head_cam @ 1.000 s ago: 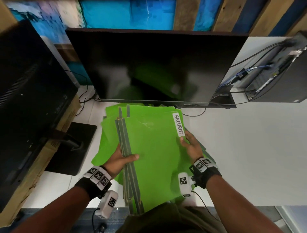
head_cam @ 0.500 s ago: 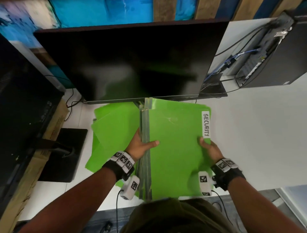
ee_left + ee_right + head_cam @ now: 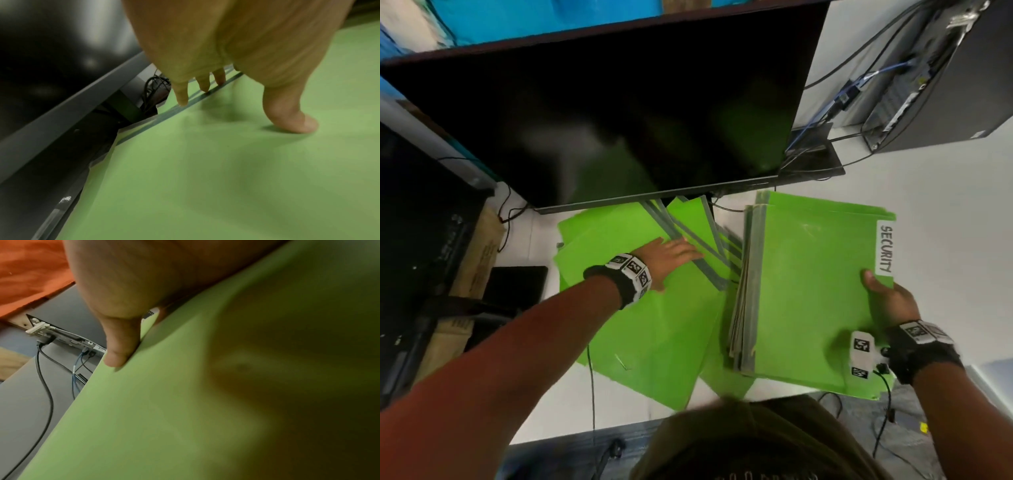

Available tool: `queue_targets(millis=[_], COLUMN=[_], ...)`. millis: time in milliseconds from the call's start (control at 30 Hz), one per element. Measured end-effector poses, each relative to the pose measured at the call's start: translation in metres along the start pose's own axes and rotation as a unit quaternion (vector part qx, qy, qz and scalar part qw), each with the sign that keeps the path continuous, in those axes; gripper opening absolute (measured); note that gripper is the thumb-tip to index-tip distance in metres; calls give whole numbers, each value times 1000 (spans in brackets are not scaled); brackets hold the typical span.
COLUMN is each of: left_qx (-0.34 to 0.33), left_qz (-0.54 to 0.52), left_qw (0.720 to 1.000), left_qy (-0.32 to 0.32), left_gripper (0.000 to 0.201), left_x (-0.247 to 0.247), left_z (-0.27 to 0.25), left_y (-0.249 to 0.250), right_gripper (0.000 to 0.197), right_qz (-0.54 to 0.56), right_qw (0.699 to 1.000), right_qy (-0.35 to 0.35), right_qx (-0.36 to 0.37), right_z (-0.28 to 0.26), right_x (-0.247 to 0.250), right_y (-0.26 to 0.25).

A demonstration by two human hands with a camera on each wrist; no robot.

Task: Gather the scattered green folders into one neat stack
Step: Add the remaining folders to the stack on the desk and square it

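A neat stack of green folders point(image 3: 808, 291), its top one labelled SECURITY point(image 3: 885, 250), lies on the right of the white desk point(image 3: 955, 219). My right hand point(image 3: 887, 301) grips the stack's right edge, thumb point(image 3: 119, 352) on the top folder point(image 3: 185, 402); the fingers beneath are hidden. Loose green folders point(image 3: 640, 325) with grey spines point(image 3: 688, 236) lie fanned out to the left, partly under the monitor. My left hand point(image 3: 671, 255) rests flat on them with straight fingers. In the left wrist view its fingertips point(image 3: 183, 100) touch a grey spine point(image 3: 164, 116) and the thumb presses the green cover point(image 3: 205, 178).
A large black monitor point(image 3: 619, 120) overhangs the far ends of the folders. A second dark screen point(image 3: 421, 240) and a cardboard box point(image 3: 482, 257) stand at the left. A computer tower point(image 3: 945, 85) with cables point(image 3: 825, 113) sits at the back right.
My left hand has let go of the stack's spine side and reached left onto the loose folders. The stack has shifted right with my right hand still gripping it.
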State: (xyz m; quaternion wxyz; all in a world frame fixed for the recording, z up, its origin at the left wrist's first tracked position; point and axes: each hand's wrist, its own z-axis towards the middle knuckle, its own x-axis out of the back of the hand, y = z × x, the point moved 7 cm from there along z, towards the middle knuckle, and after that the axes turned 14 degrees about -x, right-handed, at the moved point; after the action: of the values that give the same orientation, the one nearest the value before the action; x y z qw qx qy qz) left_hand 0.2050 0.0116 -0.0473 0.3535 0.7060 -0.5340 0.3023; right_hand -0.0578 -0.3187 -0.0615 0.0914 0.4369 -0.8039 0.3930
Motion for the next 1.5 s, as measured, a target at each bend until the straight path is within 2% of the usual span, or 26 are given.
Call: queue_targets(millis=[67,200,400,533,600,667,833,1067,1167,1367,1433,1500], left_qx=[-16,-27,-40,-43,-39,-30,32,18,27,51,58,57], left_qz=[44,111,178,117,72,29,-86,-69,-40,-96,-139,-157], left_qw=[997,991,979,990,993,995,995,997,997,992,987,985], left_qy=[-61,-74,-89,-67,-82,-96,-50,-30,-61,-57,-54,-40], left_gripper=[122,125,97,78,74,76,92,88,88,78,70,51], left_x=[-10,-3,9,9,7,6,5,-1,-1,15,21,33], left_z=[5,15,15,7,3,2,10,23,24,7,-6,-20], left_y=[-3,-2,0,3,6,8,8,19,20,13,11,9], right_gripper=[59,52,57,62,67,67,63,64,69,65,65,67], right_qz=[-9,-14,-17,-43,-51,-52,-49,-40,-45,-60,-57,-55], right_qw=[1000,999,998,996,995,995,995,994,994,994,994,995], right_qy=[14,28,28,34,40,37,25,19,20,24,22,17], right_qx=[-13,-37,-58,-67,-72,-73,-81,-98,-101,-90,-87,-85], right_z=[6,15,24,27,31,33,35,43,45,48,47,46], right_x=[6,9,5,3,3,3,1,1,1,1,1,1], right_y=[4,9,19,18,20,20,22,29,30,28,28,28])
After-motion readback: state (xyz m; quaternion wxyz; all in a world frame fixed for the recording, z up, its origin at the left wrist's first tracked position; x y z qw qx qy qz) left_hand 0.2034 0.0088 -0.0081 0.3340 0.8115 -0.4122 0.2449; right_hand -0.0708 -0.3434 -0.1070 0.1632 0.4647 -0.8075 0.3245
